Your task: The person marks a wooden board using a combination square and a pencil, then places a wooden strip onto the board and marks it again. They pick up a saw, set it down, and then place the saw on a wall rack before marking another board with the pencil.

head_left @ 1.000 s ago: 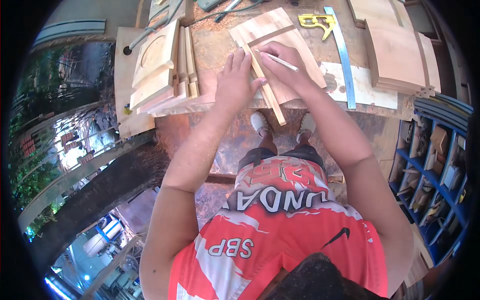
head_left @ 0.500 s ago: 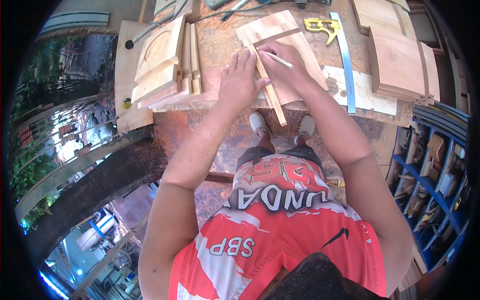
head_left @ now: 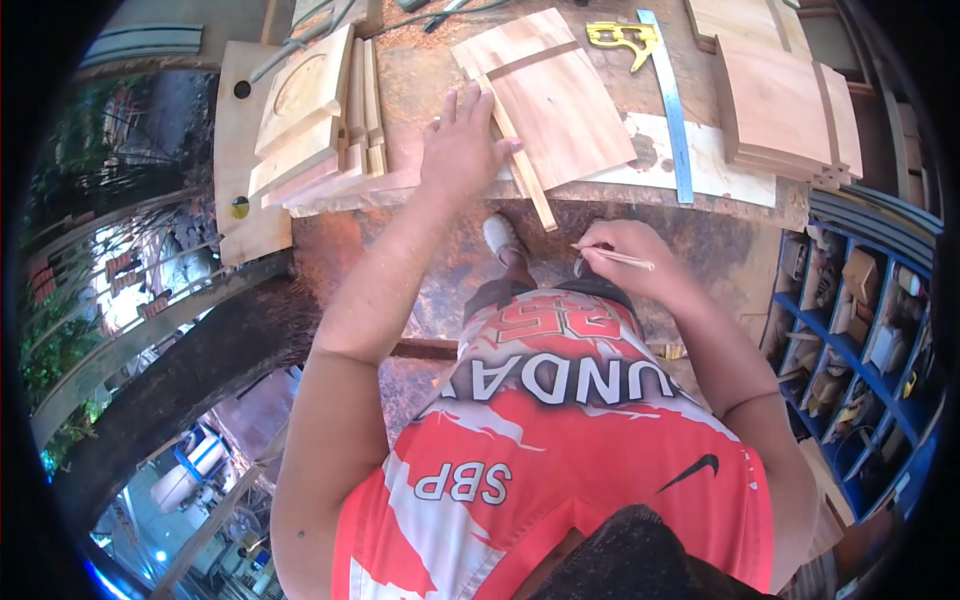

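Head view: the left hand (head_left: 460,150) lies spread, fingers flat, pressing a narrow wooden strip (head_left: 538,200) against a wooden panel (head_left: 560,105) on the workbench (head_left: 420,75). The right hand (head_left: 625,243) is off the bench, near the body, and pinches a pencil (head_left: 638,263). A steel ruler (head_left: 668,105) lies beyond the right hand. Stacked boards (head_left: 315,120) sit just left of the left hand.

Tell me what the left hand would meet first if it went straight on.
Likely the cables at the far edge; before them only bare, dusty bench shows ahead of the left hand. The wood panel lies just right of that line.
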